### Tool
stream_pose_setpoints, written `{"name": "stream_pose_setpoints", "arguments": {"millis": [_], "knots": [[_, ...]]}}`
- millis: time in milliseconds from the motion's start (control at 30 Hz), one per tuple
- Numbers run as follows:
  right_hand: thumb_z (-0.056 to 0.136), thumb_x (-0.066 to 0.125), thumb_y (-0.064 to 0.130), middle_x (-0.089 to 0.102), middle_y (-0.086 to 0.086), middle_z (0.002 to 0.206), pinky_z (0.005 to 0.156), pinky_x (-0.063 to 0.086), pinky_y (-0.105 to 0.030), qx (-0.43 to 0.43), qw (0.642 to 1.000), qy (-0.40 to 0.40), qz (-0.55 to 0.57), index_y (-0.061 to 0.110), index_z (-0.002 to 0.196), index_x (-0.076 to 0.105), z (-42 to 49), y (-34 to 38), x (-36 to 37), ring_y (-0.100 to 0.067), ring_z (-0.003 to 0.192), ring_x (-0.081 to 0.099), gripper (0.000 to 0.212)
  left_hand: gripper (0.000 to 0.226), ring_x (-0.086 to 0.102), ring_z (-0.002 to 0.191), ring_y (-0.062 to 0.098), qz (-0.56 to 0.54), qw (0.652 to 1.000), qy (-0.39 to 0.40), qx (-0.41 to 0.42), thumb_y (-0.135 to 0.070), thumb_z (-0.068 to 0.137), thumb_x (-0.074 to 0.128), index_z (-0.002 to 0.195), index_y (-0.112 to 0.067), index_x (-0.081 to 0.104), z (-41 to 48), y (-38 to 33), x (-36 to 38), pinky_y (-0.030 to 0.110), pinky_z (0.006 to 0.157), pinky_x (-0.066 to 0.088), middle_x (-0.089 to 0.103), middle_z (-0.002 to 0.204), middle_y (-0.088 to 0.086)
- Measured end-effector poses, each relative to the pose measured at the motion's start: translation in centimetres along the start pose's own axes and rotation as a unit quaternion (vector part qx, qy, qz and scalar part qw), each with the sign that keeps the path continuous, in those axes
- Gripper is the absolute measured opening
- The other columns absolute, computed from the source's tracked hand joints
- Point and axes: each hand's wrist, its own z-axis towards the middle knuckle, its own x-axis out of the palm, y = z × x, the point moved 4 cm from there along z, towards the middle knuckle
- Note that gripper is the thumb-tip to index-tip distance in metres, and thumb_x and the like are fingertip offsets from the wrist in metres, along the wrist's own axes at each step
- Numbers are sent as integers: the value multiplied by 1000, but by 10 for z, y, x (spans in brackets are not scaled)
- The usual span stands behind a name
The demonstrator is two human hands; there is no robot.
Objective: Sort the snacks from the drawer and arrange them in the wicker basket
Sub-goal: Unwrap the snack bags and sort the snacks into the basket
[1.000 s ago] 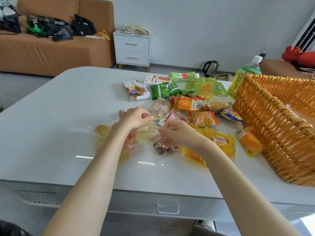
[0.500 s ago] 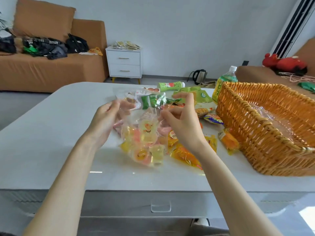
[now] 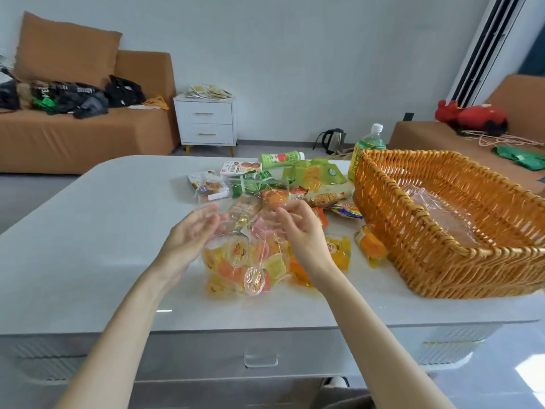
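Observation:
A clear bag of jelly cups [image 3: 247, 261] in orange, yellow and pink hangs just above the white table [image 3: 88, 246], its bottom near the surface. My right hand [image 3: 298, 231] pinches the bag's top right with curled fingers. My left hand [image 3: 188, 237], blurred, lies with loosely straight fingers against the bag's left side. The wicker basket [image 3: 383, 187] stands to the right, holding only a clear plastic sheet [image 3: 436, 208]. Behind the bag lies a pile of snacks [image 3: 312, 184], among them green and orange packets and two small boxes [image 3: 240, 168].
A green drink bottle [image 3: 365, 146] stands behind the basket's left corner, and a green tube [image 3: 280, 159] lies at the table's far edge. Small yellow packets [image 3: 368, 246] lie against the basket's front left. The shut drawer's handle [image 3: 261, 360] sits under the table's near edge.
Both hands have lifted the bag of jelly cups off the table and gathered it upright. My left hand has loosened its fingers on the bag. The view has tilted up and right.

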Motion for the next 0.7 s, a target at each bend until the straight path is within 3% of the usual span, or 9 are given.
{"name": "stream_pose_setpoints", "arguments": {"millis": [100, 200, 267, 333, 400, 467, 600, 700], "knots": [[99, 51, 16, 74, -8, 95, 64, 54, -23, -18, 999, -12, 31, 7, 99, 60, 2, 3, -3, -24, 82, 71, 12, 42, 69, 96, 24, -51, 996, -66, 25, -36, 87, 54, 116, -7, 64, -2, -3, -2, 22, 81, 56, 69, 114, 14], [100, 50, 14, 73, -8, 91, 69, 58, -32, -85, 995, -52, 31, 6, 99, 61, 7, 13, -11, -25, 79, 71, 14, 36, 71, 90, 19, -64, 992, -84, 69, -31, 94, 45, 113, -8, 65, -4, -18, -5, 23, 69, 57, 71, 108, 10], [102, 46, 12, 73, -4, 89, 65, 56, -29, -99, 993, -65, 14, 11, 98, 62, 9, 13, -12, -23, 77, 72, 17, 31, 70, 94, 18, -50, 990, -94, 94, -27, 100, 38, 115, -13, 62, -4, -23, -6, 29, 70, 57, 71, 109, 6], [103, 42, 11, 73, -1, 87, 60, 53, -24, -57, 996, -65, -5, 10, 101, 63, 9, 6, -10, -17, 72, 72, 21, 27, 69, 97, 17, -14, 989, -108, 99, -20, 103, 35, 114, -12, 58, -2, -20, -8, 28, 70, 57, 71, 109, 6], [103, 40, 9, 73, -3, 88, 56, 53, -21, -1, 999, -49, -2, 5, 104, 62, 7, -3, -6, -11, 66, 71, 22, 21, 71, 89, 13, 17, 989, -117, 92, -12, 103, 34, 109, -8, 54, -2, -11, -6, 19, 67, 55, 70, 108, 7], [103, 41, 10, 73, -6, 89, 57, 55, -23, 4, 999, -38, 0, 5, 105, 62, 4, -4, -2, -14, 67, 71, 22, 14, 71, 81, 8, 25, 984, -152, 94, -8, 102, 38, 100, -12, 50, -2, -9, -10, 20, 68, 56, 68, 106, 4], [103, 43, 14, 74, -3, 89, 61, 57, -31, -20, 999, -38, -5, 9, 105, 62, -1, 2, 5, -23, 73, 72, 20, 5, 69, 87, 16, 62, 964, -234, 110, -17, 95, 58, 96, -21, 61, -1, -5, -33, 45, 88, 54, 69, 100, 0], [102, 43, 15, 74, 0, 91, 68, 59, -44, -20, 998, -50, -36, 12, 102, 63, -2, 0, 6, -22, 76, 72, 20, 33, 66, 75, 15, 26, 973, -225, 52, -31, 89, 63, 118, -17, 60, -3, 7, -32, 35, 82, 58, 67, 89, -3]]}}
